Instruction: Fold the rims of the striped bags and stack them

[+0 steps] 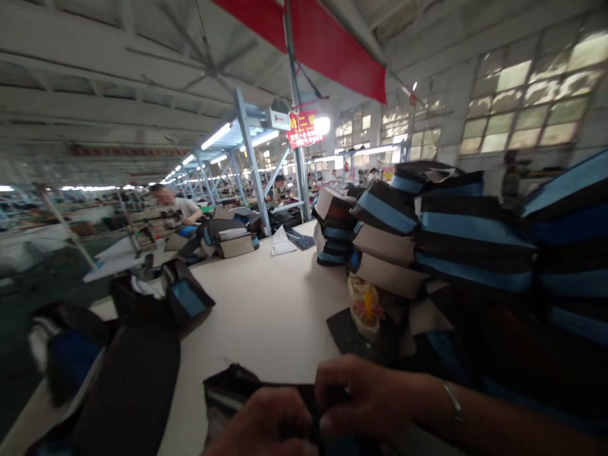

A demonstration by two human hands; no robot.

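Observation:
At the bottom of the view, both of my hands are closed on a black fabric piece (232, 383) that lies at the near edge of the white table. My left hand (270, 421) has its fingers curled over the cloth, partly cut off by the frame's lower edge. Close beside it, my right hand (363, 394) pinches the cloth between thumb and bent fingers, with a bracelet (451, 400) on that wrist. Some blue shows below the right hand. The piece's full shape is hidden by the hands and darkness.
Stacks of black, blue and beige sewn pieces (475, 240) rise at the right. Before them stands a pale container (363, 304) with a yellow item. More dark pieces (137, 361) lie left on the white table (256, 304). A person (178, 206) works beyond.

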